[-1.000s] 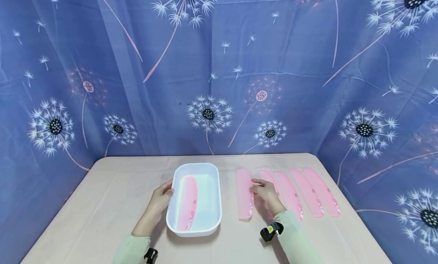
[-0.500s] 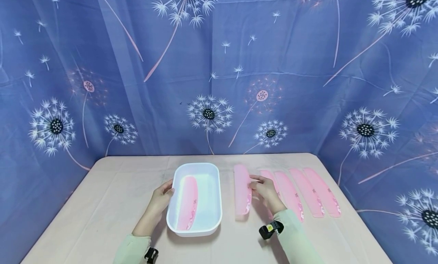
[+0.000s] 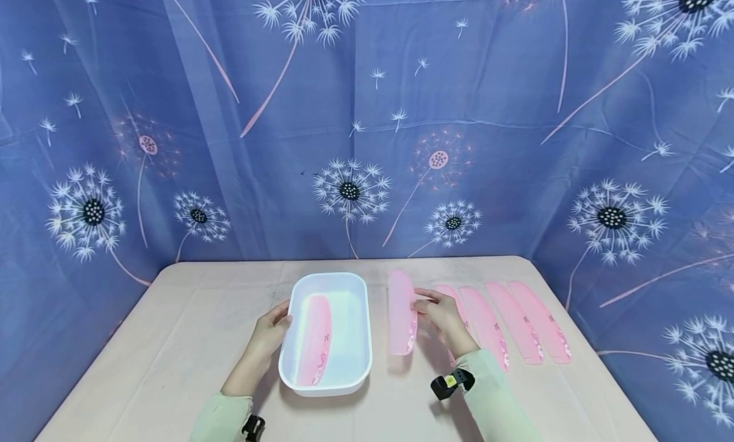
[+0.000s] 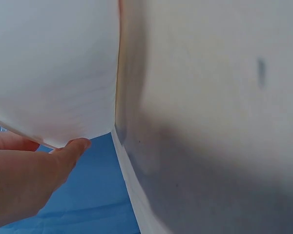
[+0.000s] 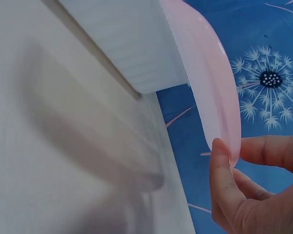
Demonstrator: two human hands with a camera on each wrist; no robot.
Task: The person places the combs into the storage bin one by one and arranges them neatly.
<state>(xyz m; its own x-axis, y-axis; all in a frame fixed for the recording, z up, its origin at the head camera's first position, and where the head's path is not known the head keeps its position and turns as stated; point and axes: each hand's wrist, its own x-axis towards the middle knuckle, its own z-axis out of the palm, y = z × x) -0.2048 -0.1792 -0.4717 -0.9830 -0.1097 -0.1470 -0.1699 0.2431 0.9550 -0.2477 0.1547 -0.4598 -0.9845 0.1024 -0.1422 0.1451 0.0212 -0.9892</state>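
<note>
In the head view, a white rectangular plastic tub stands on the table with one pink comb lying inside it. My left hand holds the tub's left rim, its thumb and fingers at the edge, as the left wrist view also shows. To the right of the tub, my right hand pinches another pink comb by its curved back, between thumb and fingers. That comb is raised off the table, its shadow below it in the right wrist view. Several more pink combs lie side by side beyond this hand, one partly hidden by it.
A pale cloth covers the table. Blue curtains with dandelion prints hang behind the table and along both sides. Black wrist cameras are strapped to both sleeves.
My right hand has lifted the comb off the table and moved it slightly left toward the tub. The left hand and the tub have stayed in place.
</note>
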